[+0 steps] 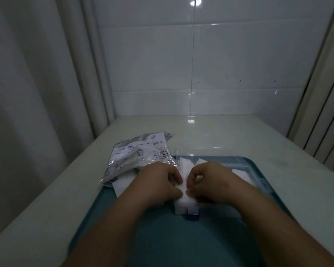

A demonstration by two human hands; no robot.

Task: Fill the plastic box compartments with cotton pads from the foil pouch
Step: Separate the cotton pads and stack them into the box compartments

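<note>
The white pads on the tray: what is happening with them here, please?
A person is filling a clear plastic box that sits on a teal tray. The left hand and the right hand together pinch a stack of cotton pads at the front of the box, just above its blue latch. More white pads show behind the hands. The foil pouch lies left of the box.

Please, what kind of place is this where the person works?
Probably a bathroom or a similar tiled indoor corner. The signs are the glossy white wall tiles, a pale curtain at the left, and a smooth pale counter that bears a teal tray.
</note>
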